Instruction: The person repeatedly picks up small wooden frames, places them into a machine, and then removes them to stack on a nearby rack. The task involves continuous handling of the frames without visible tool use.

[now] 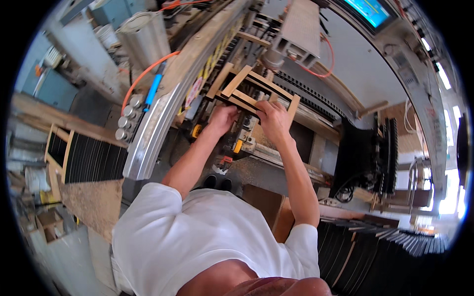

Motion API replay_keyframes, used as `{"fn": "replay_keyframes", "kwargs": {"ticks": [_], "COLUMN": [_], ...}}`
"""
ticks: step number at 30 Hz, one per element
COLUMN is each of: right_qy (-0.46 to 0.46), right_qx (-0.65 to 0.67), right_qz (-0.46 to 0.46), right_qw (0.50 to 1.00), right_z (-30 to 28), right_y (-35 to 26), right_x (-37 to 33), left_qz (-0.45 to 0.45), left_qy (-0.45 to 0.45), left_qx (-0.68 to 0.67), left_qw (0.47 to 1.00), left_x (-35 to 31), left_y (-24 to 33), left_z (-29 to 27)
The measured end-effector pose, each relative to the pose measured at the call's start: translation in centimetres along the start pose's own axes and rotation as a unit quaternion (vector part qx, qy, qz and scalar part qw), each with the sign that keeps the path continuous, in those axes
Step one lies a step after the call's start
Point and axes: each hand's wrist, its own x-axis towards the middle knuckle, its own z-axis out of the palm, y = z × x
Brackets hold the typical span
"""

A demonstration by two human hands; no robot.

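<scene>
Beyond the hands, on the person's side of the metal beam, lies the wooden frame, long axis slanting left to right, near edge gripped by the nearer right hand, the half-curled left hand's hold impossible to tell.

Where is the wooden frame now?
In the head view, the wooden frame is above and slightly right of centre, the right hand on its near bar, the left hand near its left end.
</scene>
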Motion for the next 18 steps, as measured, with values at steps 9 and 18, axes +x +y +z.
{"fn": "replay_keyframes", "kwargs": {"ticks": [9, 18], "right_qy": [-0.07, -0.043], "right_qx": [0.041, 0.035], "right_qz": [-0.052, -0.097], "right_qw": [0.995, 0.994], "right_z": [6.2, 9.9], "right_y": [1.6, 4.1], "right_x": [1.1, 6.0], "left_qz": [0.056, 0.085], "left_qy": [0.0, 0.071], "left_qx": [-0.045, 0.021], "left_qw": [0.997, 0.994], "left_x": [-2.4, -15.8], "left_y": [-0.9, -1.9], "left_z": [0.0, -1.6]}}
